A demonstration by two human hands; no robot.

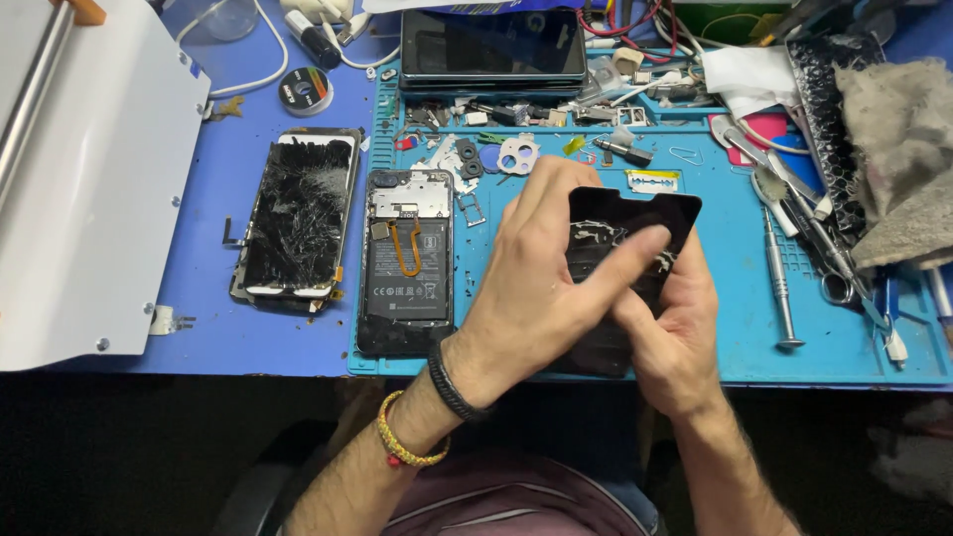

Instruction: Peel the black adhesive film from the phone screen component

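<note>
Blue work mat (735, 328) is covering the bench, keeping small screws and loose parts gathered along its top edge. Both hands are gripping a black phone back panel (635, 210) above the mat's middle, tilted up toward the head camera so its inner face is showing. Right hand (670, 333) is cupping the panel from below, fingers closed on its lower edge, while left hand (541, 288) is wrapping over it, thumb pressing across the inner face. Opened phone (405, 260), battery exposed, is lying just left of the hands; a shattered screen (298, 213) is lying further left. Screwdriver (779, 288) and tweezers are sitting well right
</note>
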